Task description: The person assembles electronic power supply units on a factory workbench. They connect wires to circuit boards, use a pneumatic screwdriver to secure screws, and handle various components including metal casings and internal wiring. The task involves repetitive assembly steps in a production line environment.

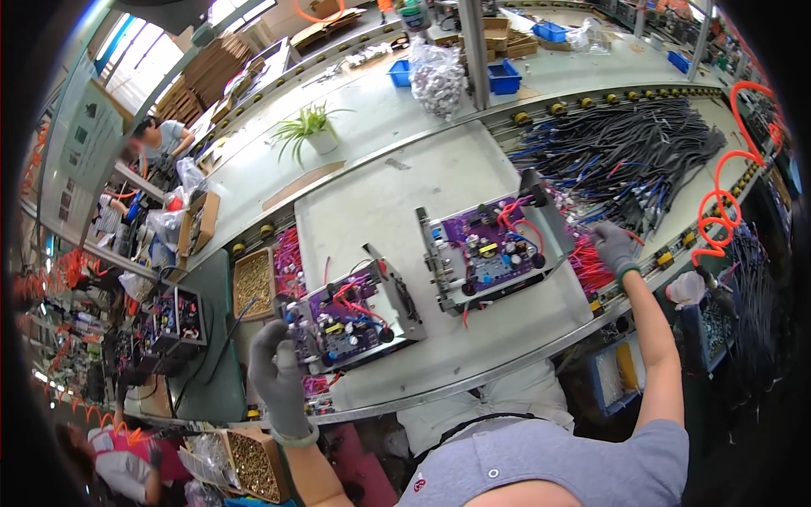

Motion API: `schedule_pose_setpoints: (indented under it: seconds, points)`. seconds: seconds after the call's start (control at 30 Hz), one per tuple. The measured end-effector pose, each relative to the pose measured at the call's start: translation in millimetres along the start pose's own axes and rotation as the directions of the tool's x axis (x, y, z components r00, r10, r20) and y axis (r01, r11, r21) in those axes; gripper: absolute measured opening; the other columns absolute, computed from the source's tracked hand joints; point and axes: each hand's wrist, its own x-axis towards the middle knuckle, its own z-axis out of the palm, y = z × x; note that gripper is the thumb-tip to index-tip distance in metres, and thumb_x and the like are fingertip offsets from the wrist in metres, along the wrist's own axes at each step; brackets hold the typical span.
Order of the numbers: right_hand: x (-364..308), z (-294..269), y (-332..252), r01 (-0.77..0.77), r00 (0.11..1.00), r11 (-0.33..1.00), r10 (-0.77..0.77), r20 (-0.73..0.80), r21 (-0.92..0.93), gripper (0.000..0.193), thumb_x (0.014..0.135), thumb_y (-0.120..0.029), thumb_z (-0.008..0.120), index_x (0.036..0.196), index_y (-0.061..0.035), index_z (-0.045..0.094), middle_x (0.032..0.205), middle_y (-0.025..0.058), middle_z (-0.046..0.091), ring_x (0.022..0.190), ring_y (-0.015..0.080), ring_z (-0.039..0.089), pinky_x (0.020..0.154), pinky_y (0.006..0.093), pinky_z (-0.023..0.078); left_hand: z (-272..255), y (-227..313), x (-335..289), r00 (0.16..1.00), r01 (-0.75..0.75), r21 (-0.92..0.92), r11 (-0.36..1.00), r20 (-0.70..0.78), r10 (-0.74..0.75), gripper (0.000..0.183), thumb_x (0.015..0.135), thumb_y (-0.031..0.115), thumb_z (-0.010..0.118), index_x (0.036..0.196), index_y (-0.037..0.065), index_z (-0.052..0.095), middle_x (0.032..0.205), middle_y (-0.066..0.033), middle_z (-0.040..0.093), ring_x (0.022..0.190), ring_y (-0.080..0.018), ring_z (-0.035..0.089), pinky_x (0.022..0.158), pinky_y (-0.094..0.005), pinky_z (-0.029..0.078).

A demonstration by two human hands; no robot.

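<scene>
Two open metal housings with purple circuit boards lie side by side on the worktop: a left unit and a right unit. Red wires rise from both boards. My left hand, in a grey glove, is at the left unit's near-left edge; its fingers are apart and hold nothing visible. Over on the right, my gloved right hand reaches to a pile of pink-red wires beside the right unit. Its fingers are bent, and their tips are partly hidden, so what they pinch is unclear.
A large heap of black cables covers the far right of the bench. Left of the units stands a tray of small brass-coloured parts. A potted plant sits beyond. An orange coiled hose hangs at right. Other people work at far left.
</scene>
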Motion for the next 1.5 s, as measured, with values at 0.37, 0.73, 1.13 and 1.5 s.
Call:
schedule_pose_setpoints:
  seconds: [0.37, 0.73, 1.13, 1.5]
  points:
    - [-6, 20, 21, -0.065, 0.994, 0.948, 0.033, 0.107, 0.312, 0.015, 0.089, -0.01, 0.066, 0.098, 0.0007, 0.063, 0.086, 0.0109, 0.065, 0.076, 0.019, 0.06, 0.072, 0.03, 0.048, 13, -169, -101, 0.838, 0.428, 0.276, 0.861, 0.236, -0.492, 0.04, 0.08, 0.019, 0.072, 0.115, 0.003, 0.061, 0.099, -0.0166, 0.067, 0.088, -0.0293, 0.065, 0.079, -0.0398, 0.051]
    - [-25, 13, -25, -0.067, 0.928, 0.961, -0.038, 0.369, 0.267, 0.02, 0.081, -0.011, 0.071, 0.1, -0.0048, 0.066, 0.091, 0.012, 0.068, 0.081, 0.0246, 0.066, 0.073, 0.0351, 0.052, 61, -255, -122, 0.992, 0.107, 0.191, 0.976, 0.045, -0.118, 0.025, 0.076, 0.027, 0.076, 0.093, 0.009, 0.069, 0.08, -0.0105, 0.068, 0.074, -0.0337, 0.065, 0.066, -0.0441, 0.05]
    - [-28, -49, -11, -0.201, 0.939, 0.98, 0.189, 0.286, 0.011, 0.026, 0.087, -0.029, 0.06, 0.106, -0.0156, 0.07, 0.102, 0.0116, 0.07, 0.096, 0.032, 0.066, 0.086, 0.0439, 0.051, 58, -247, -72, 0.755, 0.645, -0.178, 0.743, 0.298, -0.584, 0.05, 0.099, 0.033, 0.052, 0.142, 0.007, 0.044, 0.13, -0.005, 0.057, 0.112, -0.0174, 0.058, 0.092, -0.0326, 0.05]
    - [63, -37, 106, -0.543, 0.816, 0.817, 0.568, 0.109, -0.195, 0.04, 0.085, -0.013, 0.055, 0.124, -0.0166, 0.062, 0.131, 0.0095, 0.059, 0.12, 0.0307, 0.057, 0.098, 0.045, 0.047, 70, -156, 21, 0.832, 0.486, 0.032, 0.874, 0.291, -0.473, 0.045, 0.097, 0.028, 0.056, 0.136, 0.005, 0.05, 0.127, -0.0078, 0.06, 0.111, -0.0182, 0.058, 0.093, -0.0318, 0.048]
